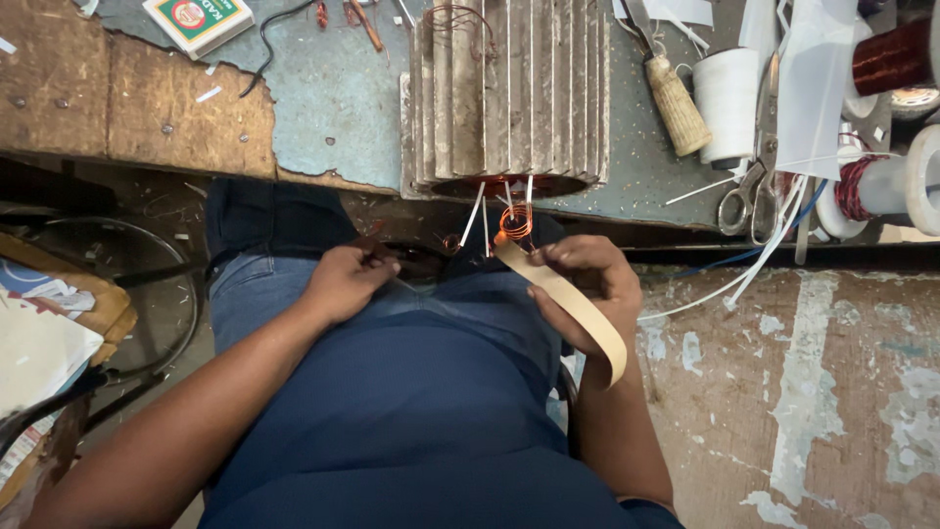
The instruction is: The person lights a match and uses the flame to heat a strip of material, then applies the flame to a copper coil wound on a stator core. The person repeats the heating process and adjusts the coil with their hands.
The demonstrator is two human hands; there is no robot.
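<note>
A ribbed metal motor housing (509, 93) lies on the workbench edge, copper windings and white sleeves showing at its near opening. My right hand (587, 284) holds a flat tan strip (573, 304) whose tip sits by a small copper wire coil (516, 221) hanging from the housing. My left hand (348, 279) is closed over my lap, pinching thin copper wire (372, 240) that runs toward the housing.
On the bench: scissors (749, 186), a tool with a woven handle (676, 103), a white thread spool (729, 103), copper wire spools (891, 54), a white reel (881, 186), a small card box (199, 20). Metal ring stand (147, 294) at left; worn floor at right.
</note>
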